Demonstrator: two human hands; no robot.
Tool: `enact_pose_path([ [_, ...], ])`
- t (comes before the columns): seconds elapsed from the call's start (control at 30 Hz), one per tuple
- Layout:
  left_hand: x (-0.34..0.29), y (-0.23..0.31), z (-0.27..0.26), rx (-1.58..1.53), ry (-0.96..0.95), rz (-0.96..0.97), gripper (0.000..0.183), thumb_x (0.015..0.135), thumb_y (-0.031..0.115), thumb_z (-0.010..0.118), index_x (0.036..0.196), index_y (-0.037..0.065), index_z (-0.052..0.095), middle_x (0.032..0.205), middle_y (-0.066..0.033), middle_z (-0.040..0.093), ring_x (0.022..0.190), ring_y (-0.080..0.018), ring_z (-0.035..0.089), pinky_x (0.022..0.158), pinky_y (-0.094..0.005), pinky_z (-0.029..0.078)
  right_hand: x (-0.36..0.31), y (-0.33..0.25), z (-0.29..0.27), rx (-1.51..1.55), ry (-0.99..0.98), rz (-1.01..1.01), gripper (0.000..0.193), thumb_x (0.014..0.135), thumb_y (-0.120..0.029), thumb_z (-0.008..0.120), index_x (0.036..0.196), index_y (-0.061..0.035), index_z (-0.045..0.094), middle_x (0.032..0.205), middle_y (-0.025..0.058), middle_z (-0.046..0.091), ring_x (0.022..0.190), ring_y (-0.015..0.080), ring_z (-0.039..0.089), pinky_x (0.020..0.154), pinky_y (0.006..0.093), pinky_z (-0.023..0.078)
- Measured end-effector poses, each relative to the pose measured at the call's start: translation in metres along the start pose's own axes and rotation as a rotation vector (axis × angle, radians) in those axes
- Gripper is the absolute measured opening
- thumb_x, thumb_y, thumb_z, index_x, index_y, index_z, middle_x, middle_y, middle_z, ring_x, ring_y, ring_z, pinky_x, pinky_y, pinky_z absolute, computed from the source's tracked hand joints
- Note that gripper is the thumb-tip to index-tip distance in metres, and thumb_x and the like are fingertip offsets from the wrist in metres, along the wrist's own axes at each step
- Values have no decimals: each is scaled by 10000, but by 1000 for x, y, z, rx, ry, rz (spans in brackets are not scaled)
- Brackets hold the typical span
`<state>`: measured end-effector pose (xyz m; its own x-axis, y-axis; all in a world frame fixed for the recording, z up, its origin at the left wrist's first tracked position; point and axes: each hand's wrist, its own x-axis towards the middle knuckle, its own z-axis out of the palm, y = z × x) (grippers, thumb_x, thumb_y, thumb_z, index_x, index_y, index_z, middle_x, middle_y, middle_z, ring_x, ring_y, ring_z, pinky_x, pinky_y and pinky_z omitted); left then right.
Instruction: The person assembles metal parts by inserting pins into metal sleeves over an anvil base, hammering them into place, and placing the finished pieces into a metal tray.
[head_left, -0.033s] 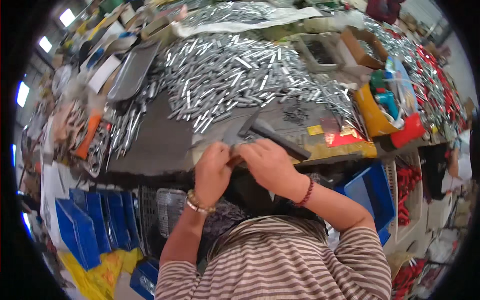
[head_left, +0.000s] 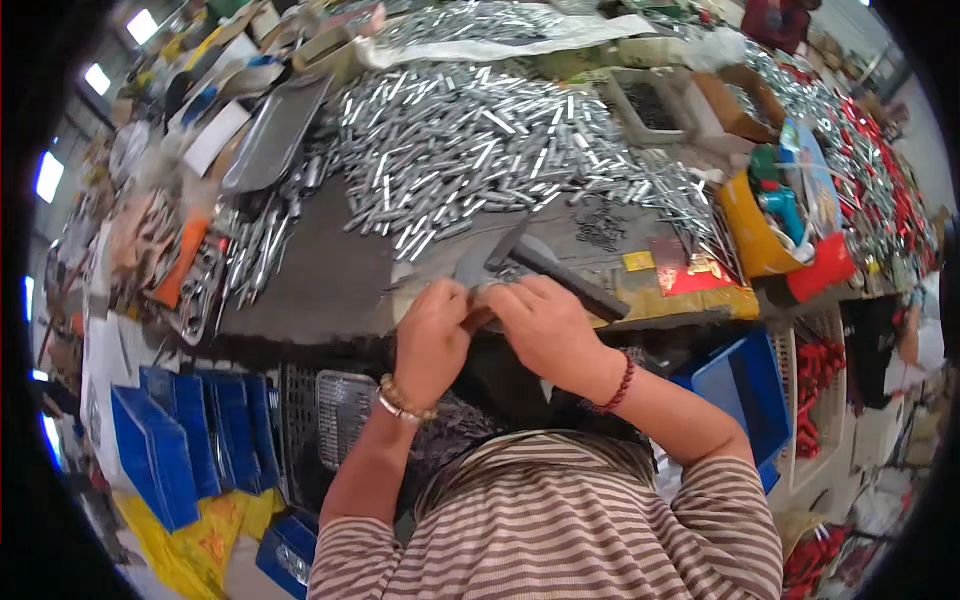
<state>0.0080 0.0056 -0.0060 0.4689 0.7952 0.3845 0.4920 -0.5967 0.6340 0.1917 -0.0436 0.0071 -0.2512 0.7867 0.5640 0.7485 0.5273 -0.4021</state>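
Observation:
At the bench's near edge my left hand (head_left: pixel 432 335) and my right hand (head_left: pixel 548 330) meet, fingers bent and pinched together. What they grip is small and mostly hidden by the fingers; I cannot make out its kind. Just beyond my fingertips lies a hammer (head_left: pixel 572 283), its dark handle slanting down to the right. Under its head is a round grey metal piece (head_left: pixel 470 266). Past these spreads a large heap of short silvery metal tubes (head_left: pixel 470 150). A small scatter of dark thin pins (head_left: pixel 600 228) lies to the right of the hammer.
Left on the bench are a metal tray (head_left: pixel 275 135), an orange-handled tool (head_left: pixel 186 250) and long metal rods (head_left: pixel 262 250). At right stand a cut yellow container (head_left: pixel 752 232) with a teal tool and an open cardboard box (head_left: pixel 735 105). Blue bins (head_left: pixel 155 450) hang below the bench at left.
The whole view has shifted slightly, with the bench now a little further right in the picture. My hands stay together at the same spot; their fingers have barely moved.

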Motion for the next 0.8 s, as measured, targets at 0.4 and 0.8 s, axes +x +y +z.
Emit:
enact_pose_path([
  [0.4, -3, -3, -9, -83, -15, 9, 109, 824, 16, 722, 931, 33, 736, 925, -103, 636, 867, -328, 643, 756, -428, 520, 6, 5, -24, -78, -28, 89, 369, 823, -52, 725, 1176, -68, 619, 951, 113, 661, 911, 313, 635, 806, 439, 521],
  [0.8, -6, -7, -7, -112, -23, -12, 140, 851, 43, 779, 989, 38, 758, 924, -81, 630, 832, -249, 649, 730, -346, 519, -27, -2, -61, -61, -48, 330, 384, 862, -35, 708, 1242, -75, 672, 978, 139, 614, 790, 354, 656, 658, 452, 530],
])
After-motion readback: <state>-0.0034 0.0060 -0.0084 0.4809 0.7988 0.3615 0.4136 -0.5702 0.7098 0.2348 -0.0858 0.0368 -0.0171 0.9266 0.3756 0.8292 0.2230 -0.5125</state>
